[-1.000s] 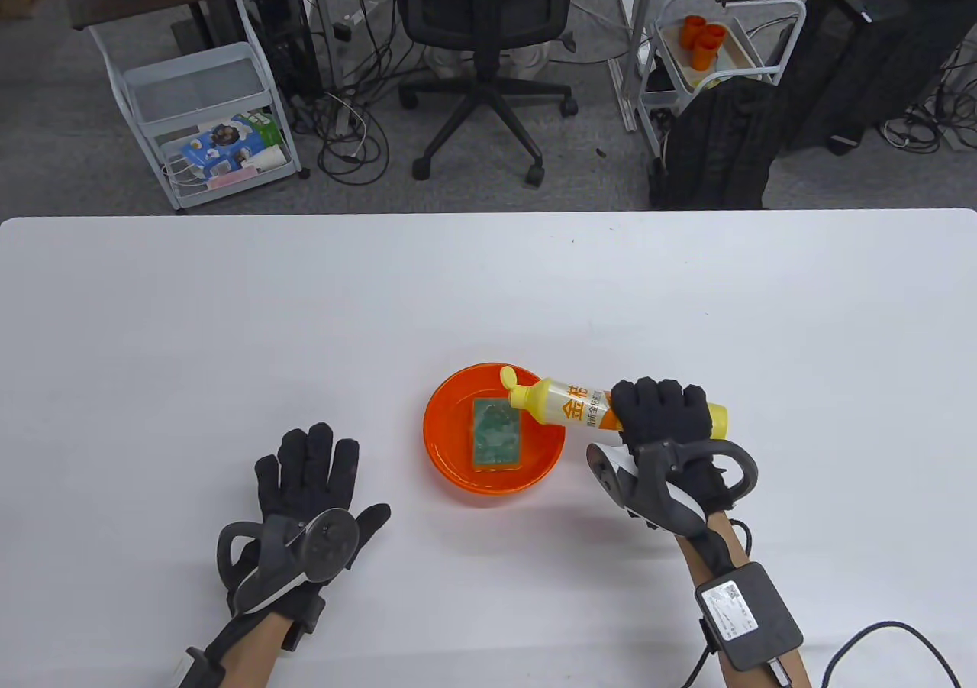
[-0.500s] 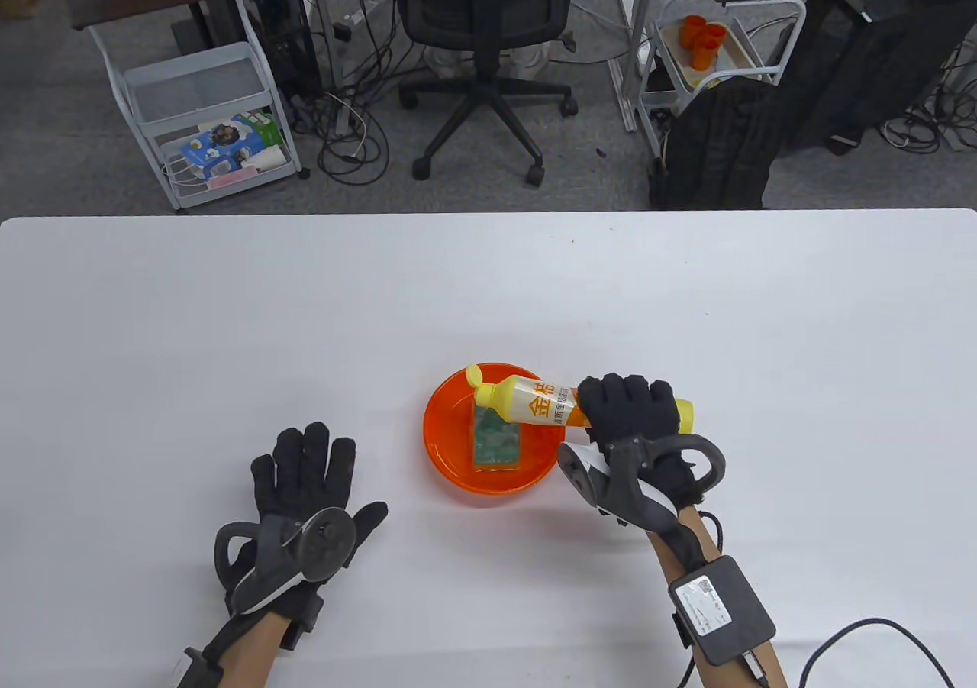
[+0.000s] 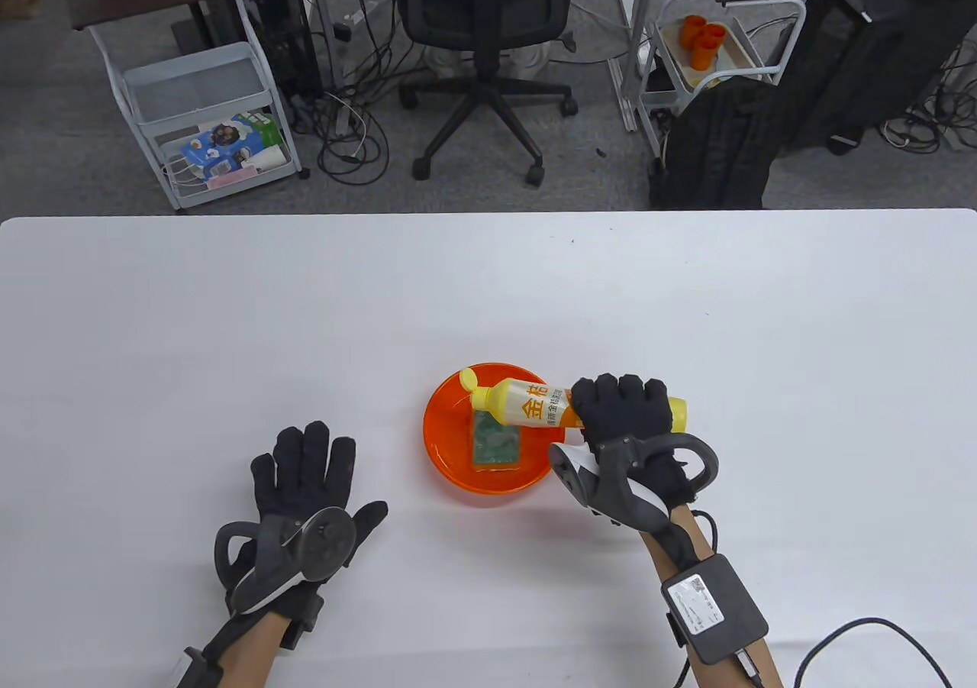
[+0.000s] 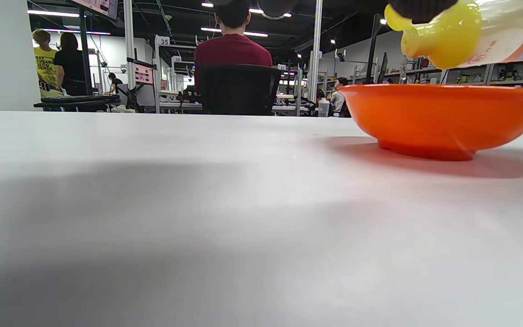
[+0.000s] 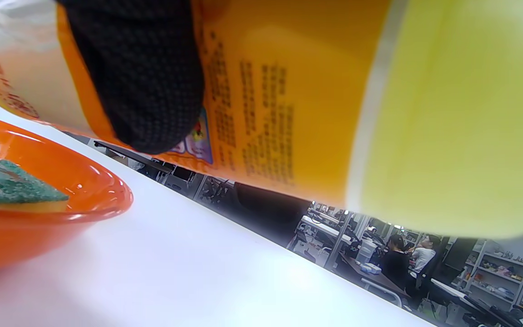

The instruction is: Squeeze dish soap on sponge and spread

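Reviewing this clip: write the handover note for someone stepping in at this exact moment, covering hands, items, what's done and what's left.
Right hand: grips the dish soap bottle around its middle, tipped on its side, flip cap open, nozzle end over the far-left part of the orange bowl.
Left hand: rests flat on the table, fingers spread, holding nothing, left of the bowl.
Sponge: lies green side up inside the bowl, partly under the bottle's neck.
Done: bottle picked up, opened, brought over the bowl.
Cannot tell whether any soap is out yet.
Left: squeeze onto the sponge, set the bottle down, spread the soap.
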`<state>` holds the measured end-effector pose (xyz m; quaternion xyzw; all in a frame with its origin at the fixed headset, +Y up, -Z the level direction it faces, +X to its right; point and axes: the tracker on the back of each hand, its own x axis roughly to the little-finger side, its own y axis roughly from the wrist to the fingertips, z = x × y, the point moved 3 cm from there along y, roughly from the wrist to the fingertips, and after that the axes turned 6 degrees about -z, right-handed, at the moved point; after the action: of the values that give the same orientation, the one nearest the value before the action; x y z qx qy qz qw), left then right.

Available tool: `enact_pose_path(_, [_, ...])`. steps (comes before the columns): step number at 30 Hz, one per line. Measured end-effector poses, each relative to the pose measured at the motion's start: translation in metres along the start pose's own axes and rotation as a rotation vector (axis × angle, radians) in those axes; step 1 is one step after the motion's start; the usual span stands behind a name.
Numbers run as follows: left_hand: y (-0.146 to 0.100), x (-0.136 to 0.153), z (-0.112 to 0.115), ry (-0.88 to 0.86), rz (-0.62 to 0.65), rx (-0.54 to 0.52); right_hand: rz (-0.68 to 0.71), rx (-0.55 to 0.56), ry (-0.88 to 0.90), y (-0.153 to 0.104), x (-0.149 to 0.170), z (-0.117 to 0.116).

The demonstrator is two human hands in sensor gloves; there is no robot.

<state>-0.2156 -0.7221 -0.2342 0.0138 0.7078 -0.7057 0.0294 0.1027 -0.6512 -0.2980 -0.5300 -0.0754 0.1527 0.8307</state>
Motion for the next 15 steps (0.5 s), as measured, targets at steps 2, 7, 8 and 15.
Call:
enact_pose_path(2, [0.000,0.000,0.000,0.001,0.000,-0.002,-0.008,-0.001,-0.005,-0.001,0.004,-0.001])
enact_pose_path(7, [0.000,0.000,0.000,0.003,0.000,-0.003,-0.031,-0.008,-0.014,-0.007,0.017,-0.003])
enact_pose_path(8, [0.000,0.000,0.000,0.003,0.000,-0.003,-0.036,-0.010,-0.016,-0.008,0.019,-0.004])
enact_pose_path(15, [0.000,0.000,0.001,0.003,-0.007,0.001,-0.070,-0.021,-0.023,-0.018,0.036,-0.007])
